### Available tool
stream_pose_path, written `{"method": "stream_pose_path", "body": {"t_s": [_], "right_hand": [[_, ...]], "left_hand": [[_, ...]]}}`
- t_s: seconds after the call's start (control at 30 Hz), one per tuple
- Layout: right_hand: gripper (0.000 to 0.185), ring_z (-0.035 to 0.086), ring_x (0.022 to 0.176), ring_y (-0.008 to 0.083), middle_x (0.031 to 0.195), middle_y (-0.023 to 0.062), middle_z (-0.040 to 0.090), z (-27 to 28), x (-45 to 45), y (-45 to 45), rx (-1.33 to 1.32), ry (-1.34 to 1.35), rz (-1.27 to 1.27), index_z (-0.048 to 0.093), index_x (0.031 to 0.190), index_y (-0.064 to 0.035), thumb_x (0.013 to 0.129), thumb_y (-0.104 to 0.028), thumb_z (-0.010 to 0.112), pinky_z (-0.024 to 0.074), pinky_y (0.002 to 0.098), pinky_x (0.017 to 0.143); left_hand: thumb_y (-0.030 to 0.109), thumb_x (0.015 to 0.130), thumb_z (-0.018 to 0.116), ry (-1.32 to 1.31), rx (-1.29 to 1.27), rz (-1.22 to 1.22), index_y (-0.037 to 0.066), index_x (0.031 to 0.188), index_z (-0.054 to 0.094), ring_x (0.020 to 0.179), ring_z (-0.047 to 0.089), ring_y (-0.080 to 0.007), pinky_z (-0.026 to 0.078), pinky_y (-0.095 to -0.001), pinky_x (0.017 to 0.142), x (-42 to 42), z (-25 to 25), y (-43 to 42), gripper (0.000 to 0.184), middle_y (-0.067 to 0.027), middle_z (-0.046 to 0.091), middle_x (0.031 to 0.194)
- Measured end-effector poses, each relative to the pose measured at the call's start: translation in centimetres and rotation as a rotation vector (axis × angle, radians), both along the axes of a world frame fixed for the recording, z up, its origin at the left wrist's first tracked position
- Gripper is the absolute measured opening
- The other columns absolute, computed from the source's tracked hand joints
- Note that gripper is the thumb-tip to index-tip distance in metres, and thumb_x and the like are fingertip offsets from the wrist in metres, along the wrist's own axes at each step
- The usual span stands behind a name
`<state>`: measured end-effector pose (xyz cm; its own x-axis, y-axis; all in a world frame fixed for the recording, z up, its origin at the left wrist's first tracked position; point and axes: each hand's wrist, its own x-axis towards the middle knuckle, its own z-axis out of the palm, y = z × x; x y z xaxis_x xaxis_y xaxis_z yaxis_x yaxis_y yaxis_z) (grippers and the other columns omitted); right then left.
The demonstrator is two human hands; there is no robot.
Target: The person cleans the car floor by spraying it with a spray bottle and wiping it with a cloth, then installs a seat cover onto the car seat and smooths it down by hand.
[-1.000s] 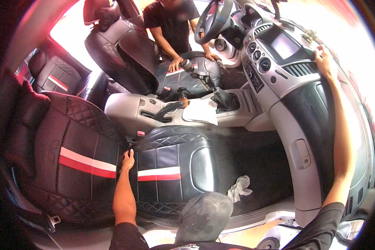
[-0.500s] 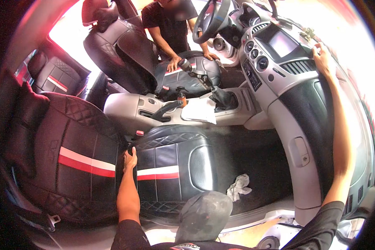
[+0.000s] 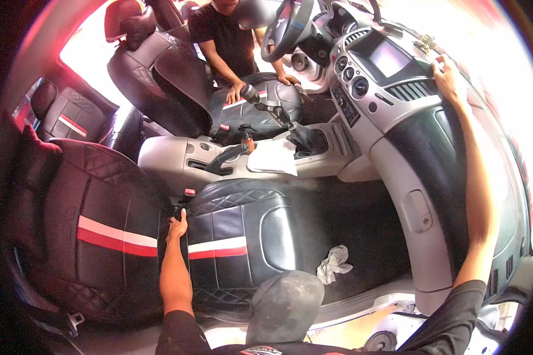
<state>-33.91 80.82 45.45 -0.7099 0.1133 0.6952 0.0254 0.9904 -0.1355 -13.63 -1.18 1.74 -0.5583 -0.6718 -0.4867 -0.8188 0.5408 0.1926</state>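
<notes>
My left hand reaches into the crease between the backrest and the cushion of the near black seat, which has white and red stripes. One digit points up toward the console; the other fingers are partly hidden in the crease. On top of the dashboard, my right hand rests with fingers curled, close to a small gold-coloured ornament. Whatever is under those fingers does not show. A crumpled whitish cloth lies on the dark floor beyond the cushion.
Across the console, another person in a dark shirt has both hands on the far seat. White paper, a small orange bottle and the gear lever stand between the seats. A rounded grey shape is at the bottom.
The whole view has shifted slightly, so the interior appears a little further left. Both of my hands stay at the same spots. The other person leans slightly differently, hands still on the far seat.
</notes>
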Motion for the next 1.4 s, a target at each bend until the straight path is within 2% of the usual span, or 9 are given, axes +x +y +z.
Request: {"method": "stream_pose_path", "body": {"t_s": [0.17,0.27,0.33,0.6,0.77,0.9,1.0,1.2,1.4], "right_hand": [[0.037,0.066,0.110,0.0406,0.117,0.0241,0.068,0.9,1.3,-1.2,-0.028,-0.026,-0.046,0.059,0.120,-0.0091,0.098,-0.038,0.053,0.0495,0.0480,0.095],[0.042,0.066,0.112,0.0384,0.118,0.0256,0.068,-0.1,-0.9,1.3,-0.011,0.002,0.011,0.060,0.130,-0.0094,0.098,-0.036,0.054,0.0494,0.0459,0.097],[0.042,0.068,0.102,0.0318,0.117,0.0227,0.069,-0.1,-3.1,3.9,0.086,0.006,-0.020,0.061,0.131,-0.0077,0.099,-0.035,0.055,0.0511,0.0426,0.093],[0.050,0.059,0.127,0.0384,0.134,0.0221,0.063,0.1,-9.4,14.6,0.265,-0.020,0.116,0.054,0.143,-0.0149,0.106,-0.047,0.043,0.0449,0.0437,0.105],[0.051,0.068,0.100,0.0425,0.114,0.0265,0.068,1.1,-6.4,10.5,1.169,-0.088,-0.087,0.062,0.126,0.0030,0.097,-0.039,0.061,0.0570,0.0491,0.084],[0.050,0.059,0.127,0.0383,0.134,0.0217,0.063,-0.1,-11.9,18.1,0.244,-0.051,0.156,0.054,0.142,-0.0151,0.106,-0.048,0.043,0.0444,0.0437,0.106],[0.050,0.060,0.126,0.0379,0.133,0.0207,0.064,0.5,-9.9,15.2,0.238,-0.064,0.121,0.056,0.139,-0.0133,0.106,-0.049,0.044,0.0441,0.0431,0.106],[0.054,0.064,0.114,0.0420,0.128,0.0249,0.062,1.4,-5.5,9.7,0.762,-0.123,-0.033,0.054,0.140,-0.0049,0.099,-0.039,0.058,0.0540,0.0478,0.095],[0.053,0.063,0.116,0.0410,0.129,0.0241,0.063,1.8,-7.1,9.5,0.568,-0.117,-0.020,0.054,0.139,-0.0061,0.100,-0.041,0.055,0.0523,0.0468,0.097]], "left_hand": [[0.066,0.098,0.047,0.526,0.095,-0.099,0.001,0.155,0.032,0.147,0.034,-0.0419,0.028,-0.0470,0.120,2.2,-7.1,-4.4,0.088,-0.0256,0.037,0.158],[0.060,0.099,0.053,0.709,0.215,-0.205,-0.004,0.145,0.046,0.140,0.044,-0.0413,0.033,-0.0451,0.116,3.4,-3.6,-2.5,0.080,-0.0299,0.050,0.145],[0.062,0.097,0.054,0.636,0.142,-0.149,-0.001,0.148,0.045,0.142,0.042,-0.0410,0.032,-0.0446,0.117,4.0,-2.4,-1.7,0.082,-0.0285,0.048,0.149],[0.064,0.094,0.055,0.562,0.121,-0.073,0.007,0.156,0.034,0.147,0.034,-0.0397,0.030,-0.0451,0.119,4.5,-3.1,-1.4,0.087,-0.0258,0.037,0.158],[0.074,0.094,0.039,0.319,0.062,-0.031,0.011,0.160,0.025,0.148,0.032,-0.0420,0.026,-0.0590,0.119,3.7,-0.6,-0.2,0.092,-0.0214,0.031,0.162],[0.078,0.093,0.034,0.291,0.120,0.002,0.014,0.161,0.023,0.149,0.030,-0.0420,0.026,-0.0602,0.118,3.2,-0.7,-0.4,0.094,-0.0208,0.030,0.163],[0.078,0.093,0.032,0.289,0.088,0.019,0.015,0.161,0.022,0.149,0.030,-0.0425,0.027,-0.0606,0.118,3.0,-0.7,-0.2,0.094,-0.0207,0.030,0.163],[0.080,0.091,0.034,0.291,0.065,0.075,0.010,0.159,0.028,0.148,0.033,-0.0422,0.029,-0.0611,0.116,1.6,-2.8,-1.1,0.098,-0.0217,0.034,0.161],[0.082,0.091,0.031,0.287,0.120,0.023,0.007,0.158,0.030,0.148,0.030,-0.0437,0.025,-0.0573,0.120,-0.1,-5.6,-4.4,0.101,-0.0245,0.034,0.160]]}}
